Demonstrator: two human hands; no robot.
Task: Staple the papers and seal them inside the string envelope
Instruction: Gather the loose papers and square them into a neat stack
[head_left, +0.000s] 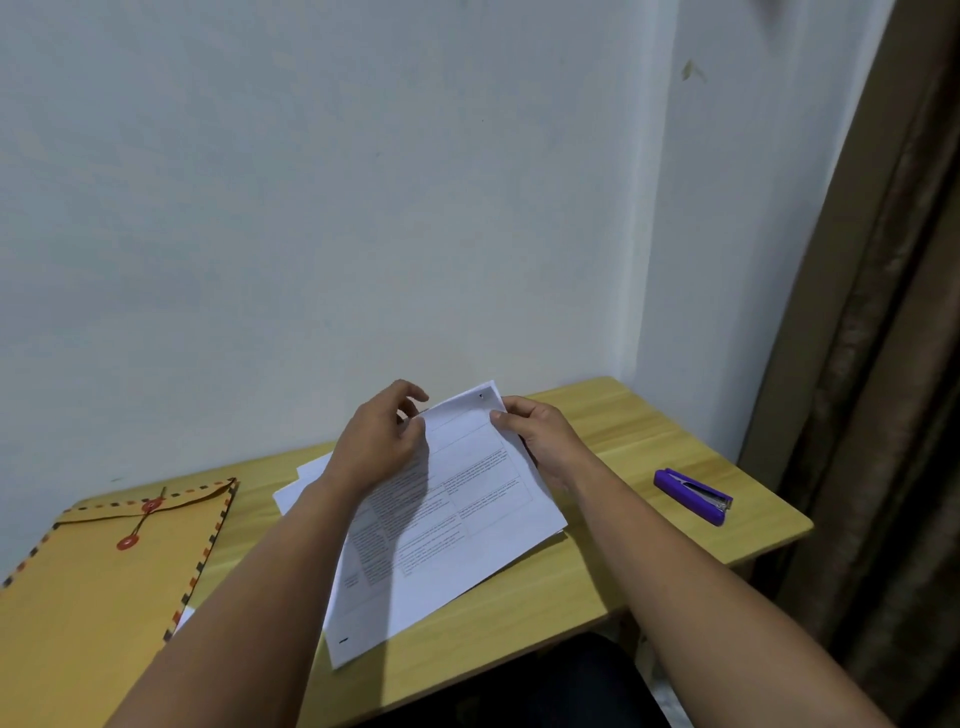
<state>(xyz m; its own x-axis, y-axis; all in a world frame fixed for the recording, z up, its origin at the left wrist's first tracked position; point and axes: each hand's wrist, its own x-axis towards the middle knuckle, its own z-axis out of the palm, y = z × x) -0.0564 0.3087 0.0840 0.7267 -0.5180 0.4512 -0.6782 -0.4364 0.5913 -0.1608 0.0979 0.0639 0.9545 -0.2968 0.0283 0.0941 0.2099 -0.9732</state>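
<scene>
Kraft envelope (104, 587) shut, papers (457, 519) outside

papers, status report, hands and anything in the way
Both hands on the papers: left hand fingers at the top edge, right hand pinching the top corner. Stapler idle to the right, envelope tied shut to the left. Nothing in the way.

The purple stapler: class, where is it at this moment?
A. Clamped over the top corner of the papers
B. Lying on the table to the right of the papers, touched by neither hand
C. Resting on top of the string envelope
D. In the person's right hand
B. The purple stapler lies on the table, right of the papers, which both hands hold.
</scene>
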